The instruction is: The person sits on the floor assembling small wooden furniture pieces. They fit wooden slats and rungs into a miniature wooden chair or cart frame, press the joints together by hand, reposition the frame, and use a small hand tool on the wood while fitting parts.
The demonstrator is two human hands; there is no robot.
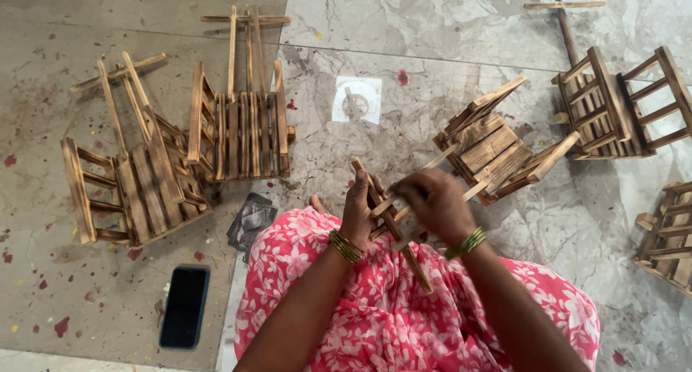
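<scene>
A: Left hand (358,202) is clamped round the crossed wooden sticks (393,220), dead centre over the lap!

B: Right hand (435,202) pinches them too; slatted wooden cart (494,152) at two o'clock.

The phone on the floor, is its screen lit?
No, the phone lies dark-screened on the floor, left of the pink floral cloth.
</scene>
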